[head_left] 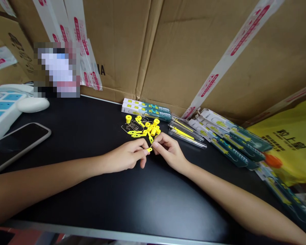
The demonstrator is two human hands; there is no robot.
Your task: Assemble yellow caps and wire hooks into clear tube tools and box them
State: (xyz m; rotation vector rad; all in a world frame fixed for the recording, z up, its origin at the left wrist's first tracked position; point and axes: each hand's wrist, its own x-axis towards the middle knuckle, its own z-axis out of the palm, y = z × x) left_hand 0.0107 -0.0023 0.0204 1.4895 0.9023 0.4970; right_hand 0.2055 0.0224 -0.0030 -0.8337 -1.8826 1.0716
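Observation:
My left hand (129,154) pinches a small yellow plastic piece with a hole (149,149) between thumb and fingers. Close beside it, the thumb and forefinger of my right hand (169,151) are pressed together on what looks like a thin metal wire (152,145), which meets the yellow piece. Its exact shape is too small to make out. Just beyond my fingertips lies a pile of yellow plastic parts (153,131), some like caps and some like flat tabs. Thin metal hooks and springs (135,127) lie among them.
Clear tubes with yellow strips (187,134) lie right of the pile. Printed boxes (145,109) stand behind, more boxes (224,136) at right by a yellow bag (285,136). At left are a phone (17,141), a white mouse (33,104) and a power strip (5,105). Cardboard cartons (183,44) wall the back.

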